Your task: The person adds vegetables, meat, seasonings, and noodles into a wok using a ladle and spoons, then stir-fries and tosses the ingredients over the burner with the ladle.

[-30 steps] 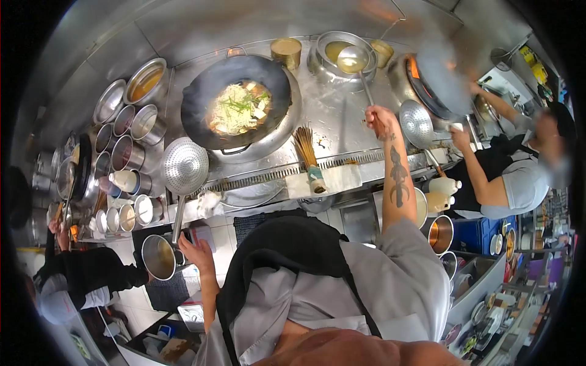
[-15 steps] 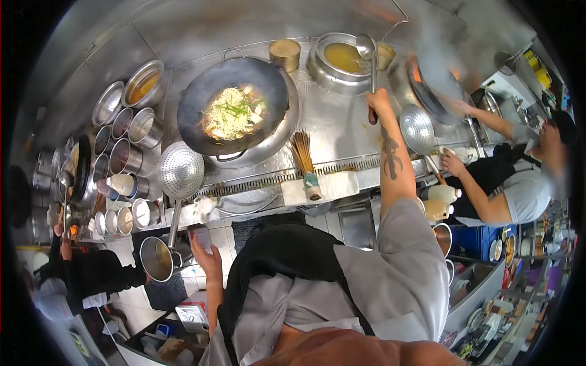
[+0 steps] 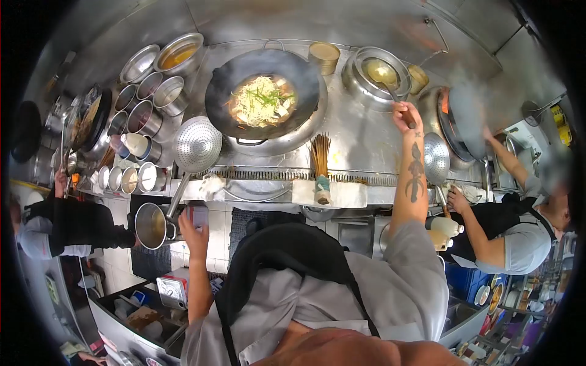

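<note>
My right hand (image 3: 408, 116) is closed on the handle of a ladle (image 3: 383, 73). The ladle's bowl is down in a metal pot (image 3: 353, 80) of yellowish liquid at the back of the range. My left hand (image 3: 195, 235) is raised at the front left with fingers apart, holding nothing. Close beside it is a steel pot (image 3: 141, 235), with the handle of a perforated strainer (image 3: 197, 145) slanting above it. A large wok (image 3: 221, 91) holds pale noodles (image 3: 261, 100) with green strips and light chunks.
A bamboo brush (image 3: 320, 161) lies on a white cloth (image 3: 348, 193) at the range's front edge. Metal containers (image 3: 145, 117) crowd the left. To the right, a co-worker (image 3: 488, 235) stands by a steaming wok (image 3: 465, 128) and a second strainer (image 3: 435, 160). Another person (image 3: 67, 226) is at far left.
My right hand has lowered the ladle's bowl from above the pot's right side into the pot. My left hand's fingers have spread. The whole view has shifted.
</note>
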Motion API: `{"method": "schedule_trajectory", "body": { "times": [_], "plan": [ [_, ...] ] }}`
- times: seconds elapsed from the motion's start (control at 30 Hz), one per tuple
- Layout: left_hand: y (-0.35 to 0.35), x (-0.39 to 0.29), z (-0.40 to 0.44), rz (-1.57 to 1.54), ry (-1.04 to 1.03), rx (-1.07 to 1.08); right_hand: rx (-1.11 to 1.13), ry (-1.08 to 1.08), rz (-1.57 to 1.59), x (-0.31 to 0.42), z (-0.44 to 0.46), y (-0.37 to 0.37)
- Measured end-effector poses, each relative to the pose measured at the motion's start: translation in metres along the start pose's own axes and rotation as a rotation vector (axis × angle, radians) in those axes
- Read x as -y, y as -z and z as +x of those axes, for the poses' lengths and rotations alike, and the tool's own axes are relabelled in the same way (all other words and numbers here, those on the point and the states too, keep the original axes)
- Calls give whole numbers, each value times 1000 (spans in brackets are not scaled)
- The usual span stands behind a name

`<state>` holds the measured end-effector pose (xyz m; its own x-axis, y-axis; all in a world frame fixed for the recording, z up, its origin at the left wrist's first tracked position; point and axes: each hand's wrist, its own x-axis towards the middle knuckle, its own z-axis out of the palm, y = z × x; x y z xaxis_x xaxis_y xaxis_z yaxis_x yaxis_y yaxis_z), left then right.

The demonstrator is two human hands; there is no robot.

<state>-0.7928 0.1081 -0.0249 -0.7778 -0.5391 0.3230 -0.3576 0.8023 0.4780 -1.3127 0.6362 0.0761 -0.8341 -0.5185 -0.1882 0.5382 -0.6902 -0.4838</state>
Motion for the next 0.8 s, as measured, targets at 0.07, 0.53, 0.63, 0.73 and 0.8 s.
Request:
{"method": "schedule_trajectory", "body": {
  "times": [0.07, 0.53, 0.63, 0.73, 0.8],
  "plan": [
    [-18, -4, 36, -63, 3, 96, -12, -88, 70, 0, -6, 7],
    [-86, -2, 127, 374, -47, 595, -442, -143, -117, -115, -194, -47],
    [-98, 18, 129, 244, -98, 575, -671, -72, -618, -127, -213, -43],
    [-89, 31, 137, -27, -8, 588, -818, -4, -1101, -126, -218, -76],
    [-70, 30, 138, -301, 150, 585, -815, 155, -1423, -109, -207, -46]
  ]
}}
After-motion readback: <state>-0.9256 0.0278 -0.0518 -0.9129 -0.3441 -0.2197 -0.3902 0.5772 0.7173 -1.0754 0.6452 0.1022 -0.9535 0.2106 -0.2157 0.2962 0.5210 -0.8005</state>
